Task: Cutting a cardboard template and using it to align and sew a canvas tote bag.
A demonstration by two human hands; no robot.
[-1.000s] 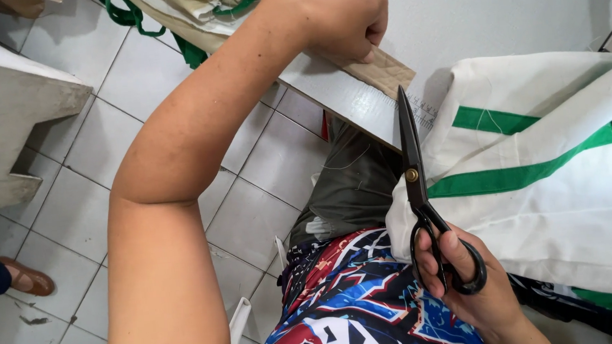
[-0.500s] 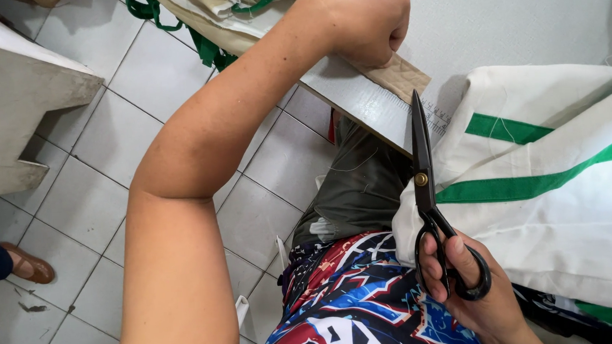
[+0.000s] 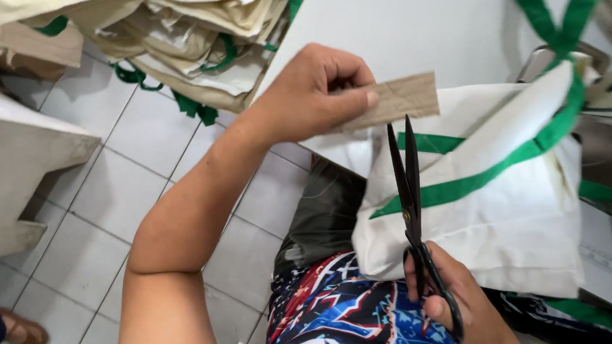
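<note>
My left hand (image 3: 313, 92) pinches a flat brown cardboard strip (image 3: 400, 99) at its left end, holding it level above the table edge. My right hand (image 3: 456, 296) grips the handles of long black scissors (image 3: 411, 200), blades nearly closed and pointing up toward the strip's underside, just short of touching it. A white cloth bag with green bands (image 3: 494, 195) lies over my lap and the table edge, right of the scissors. Its green strap (image 3: 555, 11) loops up at the far right.
A white table (image 3: 417, 13) fills the upper middle. A heap of cream and green cloth bags (image 3: 196, 36) lies at the upper left over the tiled floor (image 3: 107, 207). A pale bench (image 3: 12, 178) stands left. Another person's sandalled foot (image 3: 15, 330) shows at the lower left.
My left hand has drawn the cardboard strip off the table edge toward me and to the right, over the scissor tips. The scissors have stayed upright in my right hand.
</note>
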